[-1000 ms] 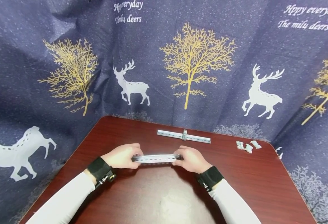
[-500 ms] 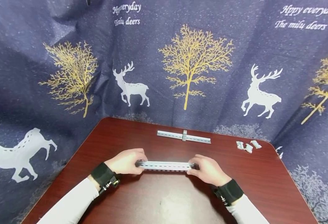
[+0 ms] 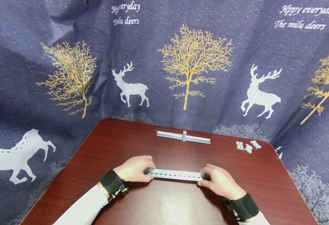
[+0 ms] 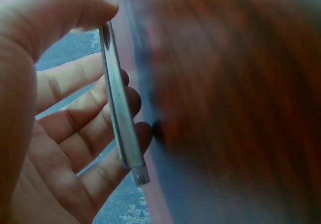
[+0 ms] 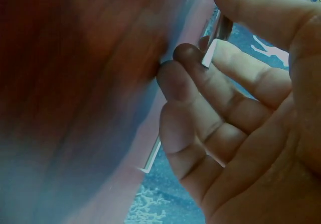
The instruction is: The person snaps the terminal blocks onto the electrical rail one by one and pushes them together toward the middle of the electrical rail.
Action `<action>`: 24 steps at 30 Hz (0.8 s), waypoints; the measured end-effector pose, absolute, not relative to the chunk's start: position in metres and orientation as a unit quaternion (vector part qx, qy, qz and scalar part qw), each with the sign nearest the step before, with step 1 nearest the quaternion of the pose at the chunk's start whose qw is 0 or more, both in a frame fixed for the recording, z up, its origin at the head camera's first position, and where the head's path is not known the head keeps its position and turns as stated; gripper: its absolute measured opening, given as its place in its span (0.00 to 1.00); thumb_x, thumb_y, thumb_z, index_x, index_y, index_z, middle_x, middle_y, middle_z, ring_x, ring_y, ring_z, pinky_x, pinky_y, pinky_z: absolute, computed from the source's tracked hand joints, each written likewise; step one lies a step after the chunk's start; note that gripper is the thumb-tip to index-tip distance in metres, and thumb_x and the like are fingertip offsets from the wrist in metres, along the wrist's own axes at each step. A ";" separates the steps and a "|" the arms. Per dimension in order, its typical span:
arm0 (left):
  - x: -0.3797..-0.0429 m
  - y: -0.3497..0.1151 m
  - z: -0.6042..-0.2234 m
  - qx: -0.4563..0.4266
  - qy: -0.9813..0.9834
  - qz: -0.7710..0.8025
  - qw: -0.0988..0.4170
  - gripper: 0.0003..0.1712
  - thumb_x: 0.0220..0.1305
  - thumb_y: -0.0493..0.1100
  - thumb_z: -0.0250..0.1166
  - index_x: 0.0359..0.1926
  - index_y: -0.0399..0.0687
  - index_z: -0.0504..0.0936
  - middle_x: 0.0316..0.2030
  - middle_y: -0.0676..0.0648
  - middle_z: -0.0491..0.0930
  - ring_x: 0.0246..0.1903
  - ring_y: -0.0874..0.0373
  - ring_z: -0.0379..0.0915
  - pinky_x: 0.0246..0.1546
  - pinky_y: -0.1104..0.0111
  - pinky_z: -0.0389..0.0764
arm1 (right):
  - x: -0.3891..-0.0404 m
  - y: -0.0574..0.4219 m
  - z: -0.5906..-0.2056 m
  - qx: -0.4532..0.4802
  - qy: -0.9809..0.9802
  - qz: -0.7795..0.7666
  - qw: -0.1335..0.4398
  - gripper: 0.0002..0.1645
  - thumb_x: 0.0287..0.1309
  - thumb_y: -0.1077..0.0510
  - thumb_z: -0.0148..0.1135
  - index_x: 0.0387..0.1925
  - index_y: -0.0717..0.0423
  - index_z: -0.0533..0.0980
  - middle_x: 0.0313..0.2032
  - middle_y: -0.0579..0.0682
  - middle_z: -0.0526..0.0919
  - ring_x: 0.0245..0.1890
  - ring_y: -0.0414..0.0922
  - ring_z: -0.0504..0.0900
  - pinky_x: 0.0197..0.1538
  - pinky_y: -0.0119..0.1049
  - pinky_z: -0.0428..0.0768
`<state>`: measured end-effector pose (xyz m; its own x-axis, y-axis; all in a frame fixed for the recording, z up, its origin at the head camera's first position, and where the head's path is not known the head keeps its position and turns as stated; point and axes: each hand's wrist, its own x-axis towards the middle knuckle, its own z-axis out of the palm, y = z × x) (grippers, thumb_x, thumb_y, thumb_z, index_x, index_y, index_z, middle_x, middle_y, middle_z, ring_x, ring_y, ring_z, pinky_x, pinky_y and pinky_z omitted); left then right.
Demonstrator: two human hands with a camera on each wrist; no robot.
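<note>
A slotted metal DIN rail [image 3: 175, 175] lies crosswise between my two hands, low over the table or on it. My left hand [image 3: 136, 169] grips its left end; in the left wrist view the thumb presses one side of the rail [image 4: 120, 103] and the fingers lie along the other. At the opposite end my right hand [image 3: 221, 181] pinches the rail between thumb and fingers. Only the tip of that end [image 5: 209, 56] shows in the right wrist view, the rest being covered by the hand.
A second DIN rail [image 3: 168, 135] with small clipped-on blocks [image 3: 184, 136] lies near the back edge of the brown table [image 3: 119, 137]. Several loose pale blocks [image 3: 248, 148] are grouped at the back right. Behind the table hangs a dark blue deer-print cloth [image 3: 158, 93].
Both hands have moved the held rail nearer to the body and to the right. The right hand has shifted outward, so more of the rail shows between the hands.
</note>
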<state>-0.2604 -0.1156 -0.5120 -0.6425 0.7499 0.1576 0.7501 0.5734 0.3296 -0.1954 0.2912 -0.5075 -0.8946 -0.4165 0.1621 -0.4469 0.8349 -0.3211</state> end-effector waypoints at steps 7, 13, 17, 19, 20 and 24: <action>-0.256 -0.111 -0.515 -0.425 -0.886 -0.186 -0.003 0.08 0.64 0.53 0.79 0.42 0.63 0.91 0.36 0.59 0.78 0.32 0.67 0.68 0.31 0.72 0.71 | -0.184 0.300 -0.508 0.225 -0.956 0.187 0.026 0.17 0.59 0.46 0.86 0.45 0.42 0.87 0.36 0.34 0.75 0.35 0.32 0.70 0.39 0.36 0.73; -0.255 -0.104 -0.514 -0.432 -0.883 -0.185 0.004 0.10 0.60 0.50 0.80 0.42 0.60 0.91 0.36 0.58 0.78 0.33 0.67 0.68 0.32 0.73 0.71 | -0.181 0.305 -0.509 0.219 -0.956 0.192 0.025 0.17 0.56 0.48 0.88 0.43 0.41 0.86 0.36 0.34 0.74 0.35 0.32 0.69 0.39 0.35 0.71; -0.255 -0.102 -0.512 -0.432 -0.883 -0.185 -0.005 0.11 0.58 0.46 0.80 0.43 0.58 0.91 0.36 0.58 0.79 0.34 0.66 0.68 0.34 0.72 0.72 | -0.180 0.308 -0.510 0.214 -0.957 0.195 0.015 0.18 0.56 0.48 0.88 0.42 0.39 0.85 0.36 0.34 0.74 0.35 0.32 0.69 0.39 0.35 0.71; -0.255 -0.101 -0.512 -0.432 -0.883 -0.185 -0.011 0.12 0.57 0.45 0.79 0.44 0.58 0.92 0.37 0.58 0.79 0.35 0.65 0.68 0.35 0.72 0.72 | -0.180 0.310 -0.510 0.217 -0.955 0.200 0.010 0.18 0.56 0.48 0.88 0.42 0.38 0.85 0.36 0.34 0.74 0.35 0.32 0.69 0.38 0.35 0.70; -0.255 -0.101 -0.512 -0.432 -0.883 -0.184 -0.012 0.13 0.57 0.45 0.79 0.44 0.58 0.92 0.37 0.59 0.79 0.36 0.65 0.69 0.35 0.71 0.73 | -0.179 0.311 -0.510 0.218 -0.955 0.202 0.009 0.17 0.56 0.47 0.88 0.41 0.38 0.84 0.35 0.34 0.74 0.34 0.32 0.68 0.38 0.34 0.70; -0.256 -0.100 -0.515 -0.434 -0.883 -0.179 -0.012 0.13 0.58 0.44 0.79 0.46 0.59 0.92 0.38 0.59 0.79 0.37 0.66 0.69 0.35 0.72 0.73 | -0.180 0.314 -0.508 0.222 -0.952 0.211 0.001 0.18 0.56 0.48 0.88 0.40 0.37 0.83 0.34 0.35 0.73 0.33 0.32 0.69 0.37 0.34 0.69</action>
